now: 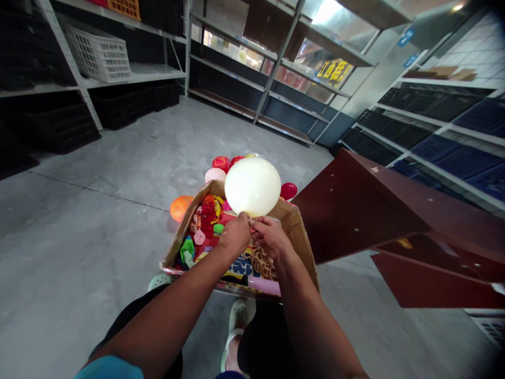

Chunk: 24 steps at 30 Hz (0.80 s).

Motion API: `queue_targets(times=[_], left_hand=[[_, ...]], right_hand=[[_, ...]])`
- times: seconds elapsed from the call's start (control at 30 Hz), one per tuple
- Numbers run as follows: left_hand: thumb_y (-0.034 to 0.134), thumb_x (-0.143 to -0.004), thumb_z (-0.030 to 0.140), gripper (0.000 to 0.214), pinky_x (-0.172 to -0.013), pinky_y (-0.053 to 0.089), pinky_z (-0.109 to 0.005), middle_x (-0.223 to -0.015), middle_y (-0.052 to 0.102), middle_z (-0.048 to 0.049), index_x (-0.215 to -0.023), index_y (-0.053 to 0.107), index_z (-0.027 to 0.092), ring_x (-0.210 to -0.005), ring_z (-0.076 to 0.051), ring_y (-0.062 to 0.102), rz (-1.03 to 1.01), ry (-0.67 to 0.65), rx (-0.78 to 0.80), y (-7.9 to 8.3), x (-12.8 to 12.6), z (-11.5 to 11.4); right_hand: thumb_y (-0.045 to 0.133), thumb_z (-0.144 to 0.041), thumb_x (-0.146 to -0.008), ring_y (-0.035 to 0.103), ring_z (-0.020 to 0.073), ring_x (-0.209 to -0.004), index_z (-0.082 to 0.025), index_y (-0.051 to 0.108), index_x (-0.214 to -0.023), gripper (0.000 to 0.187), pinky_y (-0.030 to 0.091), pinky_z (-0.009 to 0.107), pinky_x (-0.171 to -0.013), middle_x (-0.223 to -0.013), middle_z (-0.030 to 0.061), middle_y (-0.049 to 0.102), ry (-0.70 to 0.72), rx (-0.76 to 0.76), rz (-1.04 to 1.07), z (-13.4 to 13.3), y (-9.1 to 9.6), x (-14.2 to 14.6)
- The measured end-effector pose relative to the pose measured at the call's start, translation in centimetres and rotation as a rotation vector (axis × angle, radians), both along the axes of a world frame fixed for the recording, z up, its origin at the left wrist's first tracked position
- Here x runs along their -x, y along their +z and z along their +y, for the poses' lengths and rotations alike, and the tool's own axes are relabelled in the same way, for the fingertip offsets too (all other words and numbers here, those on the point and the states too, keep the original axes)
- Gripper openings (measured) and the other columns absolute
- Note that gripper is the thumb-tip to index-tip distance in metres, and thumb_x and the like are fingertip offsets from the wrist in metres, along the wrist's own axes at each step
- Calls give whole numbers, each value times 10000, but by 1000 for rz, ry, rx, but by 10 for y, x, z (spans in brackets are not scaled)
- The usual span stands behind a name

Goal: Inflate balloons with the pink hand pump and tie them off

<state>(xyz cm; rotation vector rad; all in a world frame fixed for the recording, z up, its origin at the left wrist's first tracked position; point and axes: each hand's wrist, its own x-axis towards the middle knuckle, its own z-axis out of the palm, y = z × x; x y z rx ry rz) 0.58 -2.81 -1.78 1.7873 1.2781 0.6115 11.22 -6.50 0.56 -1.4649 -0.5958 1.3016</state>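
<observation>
While both hands work at the neck of the inflated white balloon (252, 184), held over the cardboard box (294, 226), the main risk is a slip: if L hand (235, 234) & R hand (274, 237) lose their pinch & the neck isn't tied (can't see), air prob. rushes out & it flies off. Fingers of both are closed on the neck, tips partly hidden, so can't tell which one bears the load. Pulling too hard could tear the rubber; a nail or the box's edge might pop it. Round ones on the floor (118, 158) could roll if kicked. Count, approx.: 1 white in hand; beside the box, 1 orange balloon (180, 208), 1 pale pink balloon (215, 175), 3 red balloons (221, 163) (2 far side, 1 at right), plus 1 yellow balloon (251, 155), mostly hidden. Inside: 1 lilac tube (264, 285), 1 heap of tan loops (263, 265), too tangled to count, & limp balloons (188, 247) at left, no. unclear.
</observation>
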Motion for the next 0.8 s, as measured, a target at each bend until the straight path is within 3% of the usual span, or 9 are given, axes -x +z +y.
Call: queue_targets(times=[0.2, 0.33, 0.57, 0.8], left_hand=[[431, -876, 252, 102, -796, 425, -370, -858, 617, -135, -904, 496, 180, -879, -280, 616, 105, -20, -42, 4, -1, -3], [435, -874, 259, 88, -771, 414, -345, -772, 570, -89, -839, 481, 192, -828, -263, 598, 1, -25, -31, 4, -2, -2], [416, -893, 258, 169, -788, 390, -304, -682, 485, -35, -739, 471, 213, -753, -210, 542, -212, -25, -12, -6, -10, 4], [389, -902, 259, 193, -769, 403, -320, -752, 564, -58, -782, 526, 196, -747, -208, 547, -191, -18, -13, -4, -4, 9]], right_hand=[[784, -290, -540, 455, 66, -375, -162, 554, -602, 270, 304, 163, -323, -456, -33, 549, 4, -20, -67, 0, -3, -3], [717, -311, -591, 421, 73, -362, -184, 511, -582, 242, 318, 187, -347, -416, -51, 510, -29, -131, -152, -1, -9, 1], [629, -247, -645, 472, 92, -470, -200, 511, -591, 138, 383, 190, -423, -498, -55, 529, -251, -259, -625, -3, -11, 9], [661, -420, -719, 569, 125, -469, -187, 653, -851, 267, 392, 191, -365, -552, -27, 603, -9, -206, -363, -17, -5, -1]])
